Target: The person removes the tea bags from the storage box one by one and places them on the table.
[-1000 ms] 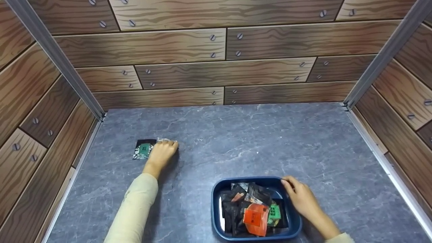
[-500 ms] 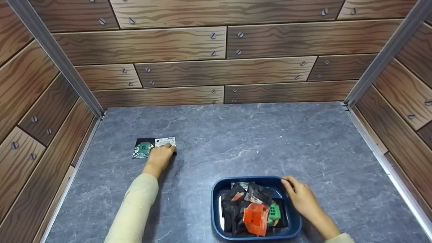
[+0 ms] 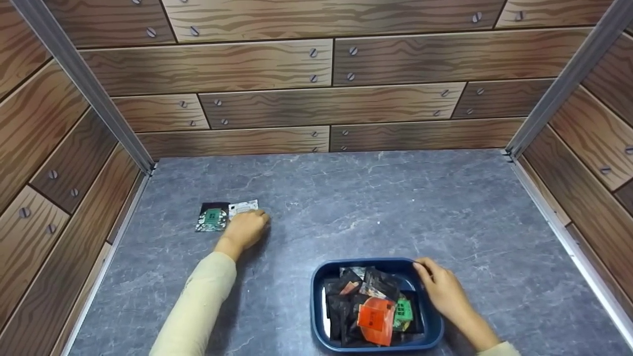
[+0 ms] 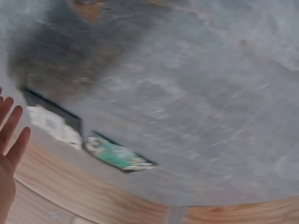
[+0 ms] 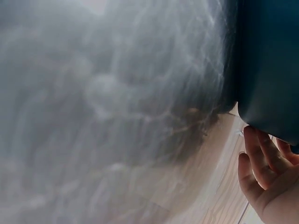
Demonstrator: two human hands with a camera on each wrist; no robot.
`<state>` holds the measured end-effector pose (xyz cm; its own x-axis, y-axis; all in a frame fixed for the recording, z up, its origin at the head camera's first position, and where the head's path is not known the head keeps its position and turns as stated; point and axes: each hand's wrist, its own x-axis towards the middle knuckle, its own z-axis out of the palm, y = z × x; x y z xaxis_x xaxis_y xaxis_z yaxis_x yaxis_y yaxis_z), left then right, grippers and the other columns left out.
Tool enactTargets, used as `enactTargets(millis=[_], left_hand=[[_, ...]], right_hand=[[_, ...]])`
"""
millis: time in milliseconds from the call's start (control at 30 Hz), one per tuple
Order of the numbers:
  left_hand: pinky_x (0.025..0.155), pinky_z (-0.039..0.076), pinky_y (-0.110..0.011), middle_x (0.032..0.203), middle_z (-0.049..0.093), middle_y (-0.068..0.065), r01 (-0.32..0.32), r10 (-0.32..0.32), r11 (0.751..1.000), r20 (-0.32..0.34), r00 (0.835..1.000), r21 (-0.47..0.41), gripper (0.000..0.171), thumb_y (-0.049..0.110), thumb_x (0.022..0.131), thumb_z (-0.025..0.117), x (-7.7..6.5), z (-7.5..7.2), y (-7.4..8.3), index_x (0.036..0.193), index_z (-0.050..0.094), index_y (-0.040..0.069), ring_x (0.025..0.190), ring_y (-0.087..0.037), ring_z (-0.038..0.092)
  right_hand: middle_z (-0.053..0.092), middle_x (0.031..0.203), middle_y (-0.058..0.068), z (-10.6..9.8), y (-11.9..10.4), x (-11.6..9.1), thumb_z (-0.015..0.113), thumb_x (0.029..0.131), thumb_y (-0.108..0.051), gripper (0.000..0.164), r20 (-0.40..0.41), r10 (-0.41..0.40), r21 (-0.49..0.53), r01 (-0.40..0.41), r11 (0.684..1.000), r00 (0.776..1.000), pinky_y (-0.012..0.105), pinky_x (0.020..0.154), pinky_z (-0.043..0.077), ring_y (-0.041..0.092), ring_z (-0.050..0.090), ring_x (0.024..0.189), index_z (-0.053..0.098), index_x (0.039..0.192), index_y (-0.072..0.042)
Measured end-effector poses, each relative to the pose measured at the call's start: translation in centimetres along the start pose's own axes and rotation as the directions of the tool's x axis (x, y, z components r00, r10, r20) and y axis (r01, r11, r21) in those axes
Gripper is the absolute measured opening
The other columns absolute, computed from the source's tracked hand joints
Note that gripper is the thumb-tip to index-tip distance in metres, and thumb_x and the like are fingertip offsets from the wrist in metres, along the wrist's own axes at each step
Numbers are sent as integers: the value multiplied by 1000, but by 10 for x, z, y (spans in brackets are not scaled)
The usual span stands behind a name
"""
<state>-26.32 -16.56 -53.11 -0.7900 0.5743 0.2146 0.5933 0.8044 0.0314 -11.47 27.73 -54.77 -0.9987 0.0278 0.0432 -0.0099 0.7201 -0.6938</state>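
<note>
Two flat square sachets lie side by side at the left of the grey marbled surface: a black one with a green label [image 3: 212, 217] and a white patterned one [image 3: 242, 206]. My left hand [image 3: 247, 228] covers the near part of the white sachet in the head view. In the left wrist view that hand [image 4: 7, 158] has its fingers spread and stands apart from both sachets. At front right is a blue tub [image 3: 316, 296] heaped with black, orange and green sachets [image 3: 376, 321]. My right hand [image 3: 442, 291] grips the tub's far right corner, thumb over the rim.
Wood-patterned panels [image 3: 267, 109] wall in the back and both sides. Metal corner posts [image 3: 94, 99] and a pale rail [image 3: 573, 247] edge the surface.
My left hand has drawn back off the white sachet and slightly to the right, so more of the sachet shows. The right hand and tub have stayed put.
</note>
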Motion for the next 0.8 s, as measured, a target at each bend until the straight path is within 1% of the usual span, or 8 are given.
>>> enactTargets(millis=[67,167,333,433,500,600,733,800], left_hand=[[74,56,-47,94,68,-13,-61,61,998,14,998,5,7,6,88,69,7,-3,7,94,68,4,86,-34,67],[76,57,-43,97,69,-10,-144,144,990,32,989,6,12,5,87,69,17,-11,21,99,70,6,86,-30,68],[75,57,-35,100,71,-5,-259,257,966,49,965,17,25,-3,84,66,29,-26,54,104,72,11,85,-22,68],[76,57,-31,102,71,-2,-340,336,939,72,939,54,27,-2,85,65,35,-35,77,106,72,14,87,-18,68],[78,56,-28,103,71,0,-387,379,919,101,920,70,25,2,89,64,40,-40,93,109,72,15,89,-16,68],[81,55,-25,106,71,3,-433,421,898,139,896,72,24,7,94,61,46,-47,116,112,71,18,94,-13,67],[82,54,-24,108,71,6,-481,465,875,173,869,63,27,8,92,62,48,-54,143,114,70,21,95,-11,66],[79,53,-23,105,71,7,-515,499,855,172,849,63,28,8,89,65,46,-56,157,113,70,22,92,-10,65]], right_hand=[[70,96,6,0,0,-1,49,105,-27,25,-2,4,-2,-4,1000,1000,48,79,54,21,65,84,67,114,-11],[70,96,6,-1,1,-1,50,105,-26,24,-10,2,-8,-2,1000,1000,48,79,53,21,65,84,67,113,-12],[71,97,7,0,1,-1,50,104,-24,23,-10,-8,-18,8,1000,1000,48,80,51,22,65,86,67,112,-11],[71,97,7,0,1,0,49,105,-25,24,-2,-5,-17,5,1000,1000,48,80,51,22,65,86,67,113,-11],[71,96,7,0,1,1,49,105,-25,24,-7,-7,-16,7,1000,1000,49,80,51,22,65,86,67,113,-10],[71,95,7,0,1,1,50,105,-24,23,-14,-8,-16,7,1000,1000,49,81,51,22,64,85,67,112,-10],[70,95,6,0,1,1,49,105,-24,24,-7,-4,-15,4,1000,1000,48,81,51,22,64,85,67,112,-10],[70,95,6,0,0,1,49,105,-25,24,-6,-3,-16,3,1000,1000,48,81,51,22,65,86,67,112,-10]])
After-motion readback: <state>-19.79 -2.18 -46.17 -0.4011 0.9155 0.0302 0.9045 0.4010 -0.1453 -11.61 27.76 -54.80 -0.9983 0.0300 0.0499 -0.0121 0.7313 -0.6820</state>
